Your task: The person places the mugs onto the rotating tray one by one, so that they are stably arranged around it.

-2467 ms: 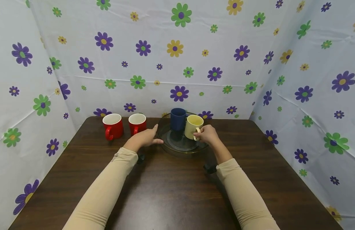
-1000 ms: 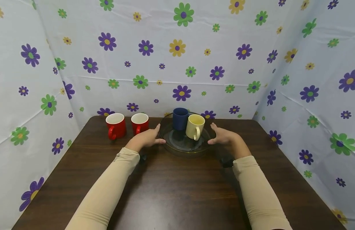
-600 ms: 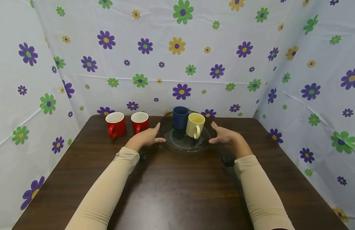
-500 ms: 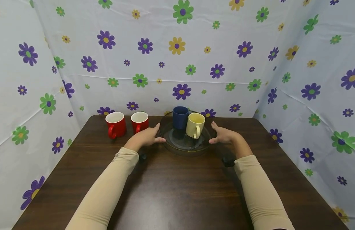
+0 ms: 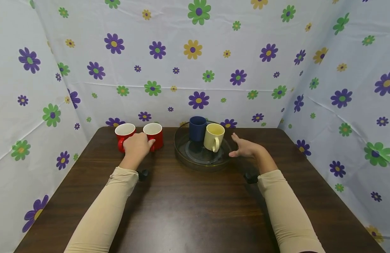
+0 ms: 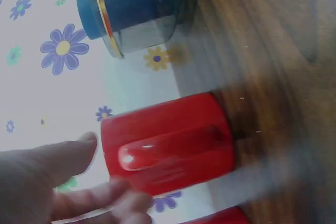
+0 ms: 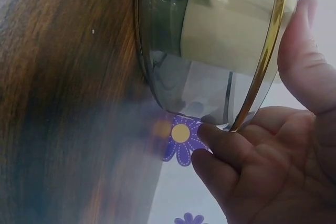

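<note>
My left hand is at the right-hand red mug, its thumb overlapping the handle in the head view. In the left wrist view a gap shows between thumb and fingers, which are near that mug's white-lined mouth, with the handle facing the camera. My right hand stays beside the round glass bowl, fingers extended along its outer side and thumb close to the gold rim. Inside the bowl stand a dark blue mug and a pale yellow mug.
Another red mug stands to the left, partly behind my left hand. All of it is on a dark wooden table. Flower-print cloth hangs right behind the table's far edge and along both sides.
The right hand earlier let go of the yellow mug's handle and moved to the bowl's right side. Since half a second ago, the left hand has left the bowl's left side and moved left to the red mugs.
</note>
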Motion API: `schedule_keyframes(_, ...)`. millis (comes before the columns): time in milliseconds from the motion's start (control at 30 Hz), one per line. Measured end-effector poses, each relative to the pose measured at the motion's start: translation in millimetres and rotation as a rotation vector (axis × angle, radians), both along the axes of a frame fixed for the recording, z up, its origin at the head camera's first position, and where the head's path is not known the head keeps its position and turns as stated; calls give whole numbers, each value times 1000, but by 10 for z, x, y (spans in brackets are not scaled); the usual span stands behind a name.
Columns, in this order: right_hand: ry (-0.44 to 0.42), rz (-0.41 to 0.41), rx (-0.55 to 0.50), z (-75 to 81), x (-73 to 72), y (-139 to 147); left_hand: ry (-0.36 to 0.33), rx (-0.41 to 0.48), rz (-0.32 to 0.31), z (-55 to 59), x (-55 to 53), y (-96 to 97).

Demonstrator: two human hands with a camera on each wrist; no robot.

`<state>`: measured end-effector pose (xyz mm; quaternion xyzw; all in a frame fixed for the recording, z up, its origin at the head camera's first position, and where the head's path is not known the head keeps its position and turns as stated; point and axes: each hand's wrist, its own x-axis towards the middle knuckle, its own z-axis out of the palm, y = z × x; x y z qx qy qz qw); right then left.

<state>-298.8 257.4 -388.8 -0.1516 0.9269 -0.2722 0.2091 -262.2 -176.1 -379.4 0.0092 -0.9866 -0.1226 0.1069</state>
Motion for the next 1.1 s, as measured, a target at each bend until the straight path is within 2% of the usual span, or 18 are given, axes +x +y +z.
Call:
schedule_keyframes(100,3,3,3,0,-6,-6,-47,25,27,-54,18,-39)
schedule_keyframes(233,-6,-1,-8,3,4,16,-59,119,5,-169,-37,-18)
schedule_keyframes(467,-3,5,-23,-3,37,12,-61,439,-7,-342,-111,-17)
schedule_keyframes(567,6,4,-18,4,38,7,-73,522,-1,-357,-116,-23)
schedule_keyframes(800,7,4,-7,42,31,31,-88,568,46,-341,-161,-17)
schedule_keyframes(933,14,-1,-2,62,25,59,-63,578,25,-341,-179,-16)
schedule_keyframes(1100,-1,32,-12,35,15,43,-44,555,17,-365,-146,-70)
